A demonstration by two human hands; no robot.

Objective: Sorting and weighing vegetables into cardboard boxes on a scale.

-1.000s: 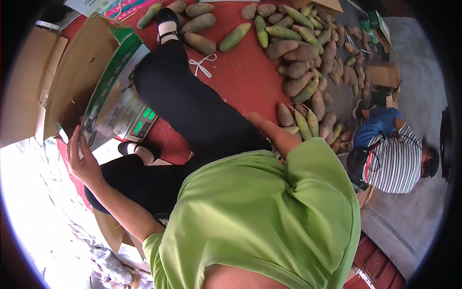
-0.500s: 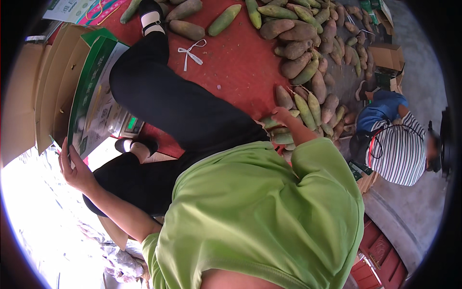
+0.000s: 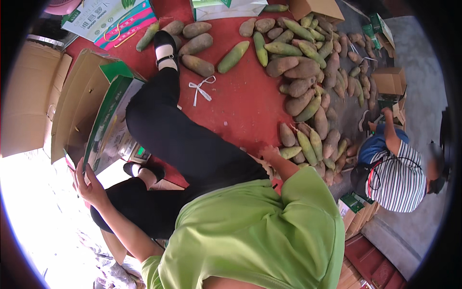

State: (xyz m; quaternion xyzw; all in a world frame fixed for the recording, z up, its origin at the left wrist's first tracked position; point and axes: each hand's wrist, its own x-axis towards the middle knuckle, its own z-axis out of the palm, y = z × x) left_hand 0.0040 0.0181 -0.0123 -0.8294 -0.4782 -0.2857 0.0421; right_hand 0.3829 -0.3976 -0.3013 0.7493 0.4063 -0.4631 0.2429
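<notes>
At the left, my left hand (image 3: 90,189) grips the lower edge of an open green-and-white carton (image 3: 114,126), fingers on one side and thumb on the other. The carton stands tilted beside my black-trousered leg. My right hand (image 3: 269,154) is low beside my right thigh, at the near edge of the heap of long green and brownish-pink root vegetables (image 3: 301,86). Its fingers look curled in; what they hold, if anything, is hidden. A pale green root (image 3: 289,152) lies just beyond them. Part of a scale with a lit green display (image 3: 141,151) shows behind the carton.
A white ribbon (image 3: 201,90) and several loose roots lie on the red floor covering (image 3: 226,103). More cartons (image 3: 315,9) stand at the far side. At the right a person in a striped top (image 3: 397,178) crouches near a brown box (image 3: 389,80).
The whole view has shifted, so the floor and carton sit lower and further right. Both my hands keep nearly the same places. The person at the right now reaches an arm toward the boxes.
</notes>
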